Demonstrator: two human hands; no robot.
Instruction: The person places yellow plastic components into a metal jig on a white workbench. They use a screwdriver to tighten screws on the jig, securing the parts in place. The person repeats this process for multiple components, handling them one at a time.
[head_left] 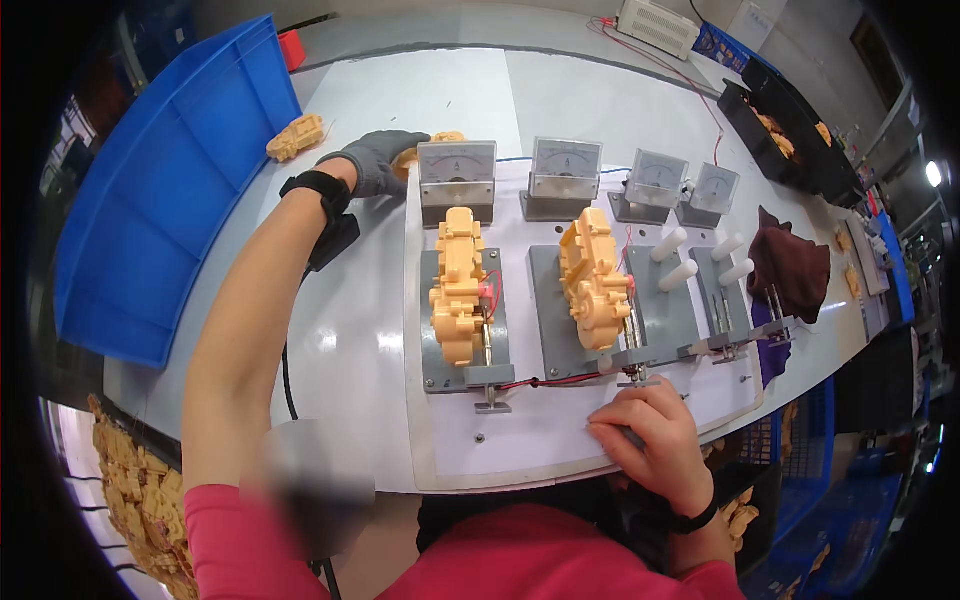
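Observation:
My left hand, in a grey glove, reaches to the back of the table. Its fingers close on a yellow plastic housing, partly hidden behind the leftmost meter. My bare right hand is at the front edge with curled fingers, just below the T-handle of a metal clamp. Whatever lies inside those fingers is hidden. One yellow gear housing sits upright on the left grey fixture. A second yellow gear housing, with red wires beside it, stands on the adjacent fixture.
A large blue bin stands at left, with a loose yellow housing beside it. White pegs rise from the right fixtures. Dark cloth and a black tray of yellow parts lie at right. Wires cross the board.

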